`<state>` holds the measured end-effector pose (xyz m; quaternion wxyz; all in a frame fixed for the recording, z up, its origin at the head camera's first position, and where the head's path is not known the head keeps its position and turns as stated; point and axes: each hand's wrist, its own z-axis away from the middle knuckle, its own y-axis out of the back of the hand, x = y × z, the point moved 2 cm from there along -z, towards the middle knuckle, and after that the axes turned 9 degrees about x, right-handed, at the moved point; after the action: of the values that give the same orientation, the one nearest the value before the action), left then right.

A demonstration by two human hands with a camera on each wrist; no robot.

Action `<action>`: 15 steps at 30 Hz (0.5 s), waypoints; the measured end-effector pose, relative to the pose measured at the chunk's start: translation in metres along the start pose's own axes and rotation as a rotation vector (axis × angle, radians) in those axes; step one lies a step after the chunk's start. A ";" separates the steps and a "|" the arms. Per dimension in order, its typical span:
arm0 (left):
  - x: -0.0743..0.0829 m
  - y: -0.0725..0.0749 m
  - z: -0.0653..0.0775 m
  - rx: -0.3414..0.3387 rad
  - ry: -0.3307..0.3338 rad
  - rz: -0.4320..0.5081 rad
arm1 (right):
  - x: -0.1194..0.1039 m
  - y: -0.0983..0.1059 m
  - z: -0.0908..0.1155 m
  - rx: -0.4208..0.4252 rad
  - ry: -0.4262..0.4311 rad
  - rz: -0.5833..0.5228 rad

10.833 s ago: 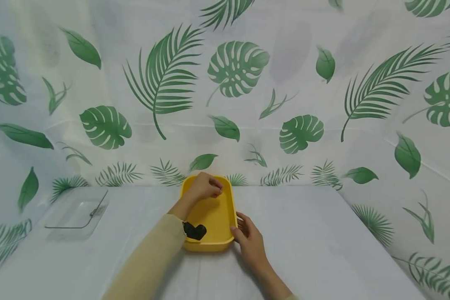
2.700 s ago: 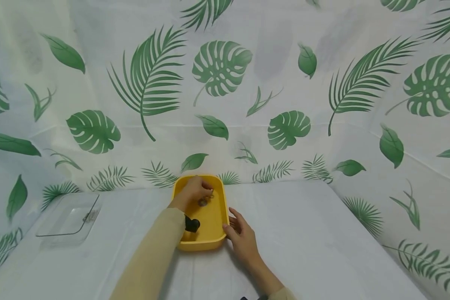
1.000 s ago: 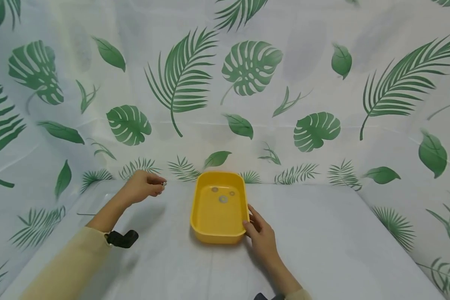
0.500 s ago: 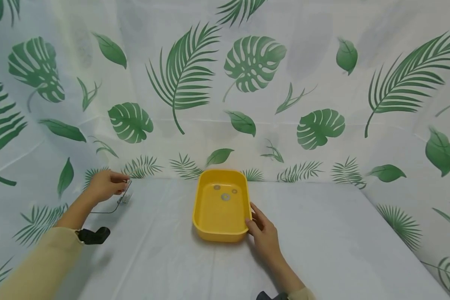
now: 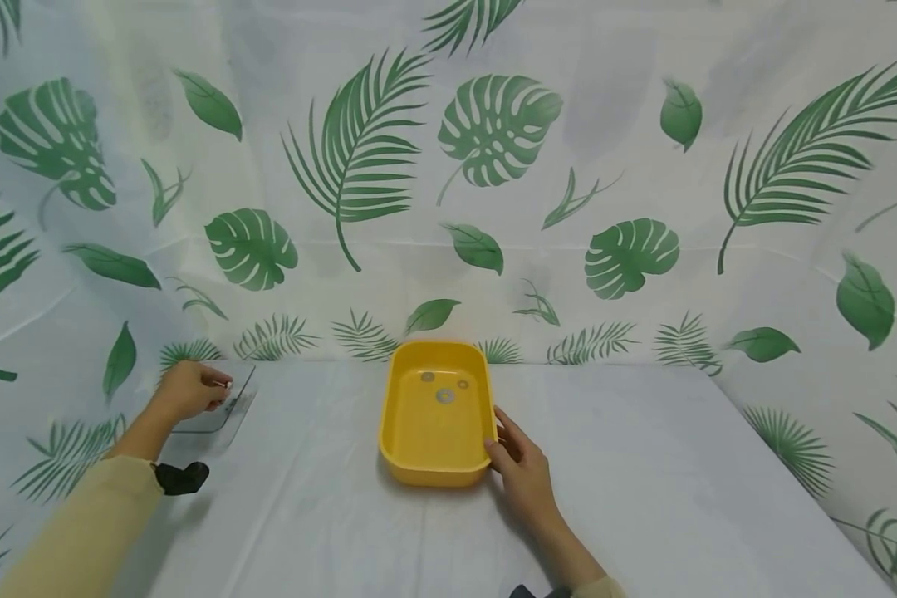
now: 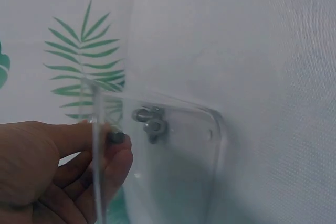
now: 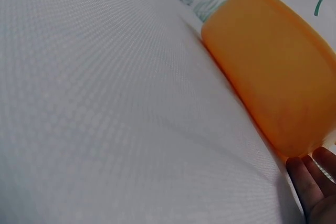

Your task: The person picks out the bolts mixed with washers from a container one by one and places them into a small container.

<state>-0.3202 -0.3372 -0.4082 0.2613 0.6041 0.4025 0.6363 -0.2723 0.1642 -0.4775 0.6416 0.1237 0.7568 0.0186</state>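
Observation:
At the left, my left hand (image 5: 183,390) is over the rim of a clear plastic box (image 5: 202,431). In the left wrist view its thumb and index finger pinch a small grey metal nut (image 6: 116,137), partly hidden by the fingertips. Several more metal nuts (image 6: 155,126) lie clustered inside that box. A yellow tray (image 5: 437,477) stands mid-table, with three flat washers (image 5: 444,396) of different sizes on its floor. My right hand (image 5: 523,473) holds the tray's right side near the front corner, thumb at the rim and fingers against the outer wall.
A white cloth (image 5: 329,515) covers the table. Behind it rises a leaf-printed curtain (image 5: 523,274), close to the tray's far end. White tabletop lies between the box and the tray, and to the right of the right hand.
My left hand has gone from inside the tray leftward to the clear box, carrying the nut, and has since lowered slightly. Washers now show in the tray. The right hand stays on the tray.

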 end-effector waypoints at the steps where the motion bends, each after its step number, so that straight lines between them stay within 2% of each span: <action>1: -0.001 -0.001 -0.001 0.001 0.001 -0.007 | 0.000 0.000 0.000 0.001 0.000 0.004; 9: -0.016 -0.011 -0.007 -0.007 0.095 -0.031 | 0.000 -0.002 -0.002 0.009 -0.008 0.011; 15: -0.018 -0.016 -0.012 -0.003 0.113 -0.033 | 0.002 0.000 -0.001 0.016 -0.026 0.005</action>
<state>-0.3318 -0.3452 -0.4310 0.2495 0.5602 0.4255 0.6655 -0.2734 0.1649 -0.4790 0.6502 0.1311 0.7483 0.0125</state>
